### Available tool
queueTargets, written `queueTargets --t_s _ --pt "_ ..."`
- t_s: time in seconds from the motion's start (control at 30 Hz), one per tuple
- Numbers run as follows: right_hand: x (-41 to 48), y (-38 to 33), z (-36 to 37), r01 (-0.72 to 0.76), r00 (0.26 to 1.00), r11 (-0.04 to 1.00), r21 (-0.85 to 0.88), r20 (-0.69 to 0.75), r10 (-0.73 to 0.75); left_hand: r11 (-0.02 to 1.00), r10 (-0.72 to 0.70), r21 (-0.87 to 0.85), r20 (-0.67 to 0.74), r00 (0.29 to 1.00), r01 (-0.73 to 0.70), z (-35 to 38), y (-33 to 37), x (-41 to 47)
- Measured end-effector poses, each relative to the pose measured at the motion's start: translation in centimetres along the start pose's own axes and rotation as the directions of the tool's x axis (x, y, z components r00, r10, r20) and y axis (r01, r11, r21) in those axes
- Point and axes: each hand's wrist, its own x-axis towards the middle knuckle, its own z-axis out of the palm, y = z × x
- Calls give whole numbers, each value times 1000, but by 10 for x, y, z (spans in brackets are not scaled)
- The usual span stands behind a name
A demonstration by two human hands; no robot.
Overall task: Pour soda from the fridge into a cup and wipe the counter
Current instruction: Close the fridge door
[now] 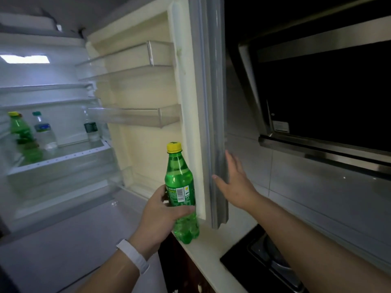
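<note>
Fridge compartment [53,98], lit and open: on its lower shelf [63,159] a spare green bottle [20,132] stands at the left end, a clear water bottle [43,132] just beside it, and a second water bottle [91,129] toward the right end, all upright and set back from the front edge. Fridge door [148,149], swung wide; its two clear door bins [131,62] hold nothing visible. Left hand [163,210], white wristband [133,255] at the wrist: fingers and thumb wrapped round the labelled middle of the soda bottle [179,178]. This is the task's item, upright, yellow cap on, out of the fridge and carried in the air in front of the door's inner face, over the left end of the desk [211,261]. The mid-body grip probably serves to keep it level and unshaken. Right hand [234,180]: fingers straight and spread, holding nothing, laid flat against the door's outer edge, apparently placed to push it closed. Desk, pale, running rightward from the fridge, with a black cooktop [260,263] let in near its front edge. Range hood [306,102], above at right. No cup or cloth in view; pouring and wiping are judged not yet begun.
</note>
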Motion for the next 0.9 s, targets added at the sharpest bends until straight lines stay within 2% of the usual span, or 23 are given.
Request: queueTargets --t_s 0.13,0.33,0.53,0.63,0.9 --pt "5 -3 8 36 996 985 -168 83 -22 1000 -8 -10 5 1000 8 -2 1 -1" --pt "-2 -6 19 44 996 983 -176 88 -28 998 -52 -41 -8 999 52 -7 -6 -9" --pt "-23 -12 28 122 988 957 -262 122 -93 999 -46 -19 -51 998 45 -20 -7 -14" --pt "-35 -13 31 193 978 936 -294 139 -158 1000 -21 -15 -116 993 19 -26 -3 -23" --pt "-41 -26 52 393 918 884 -253 67 -390 999 -35 -11 -251 967 34 -48 -3 -56"
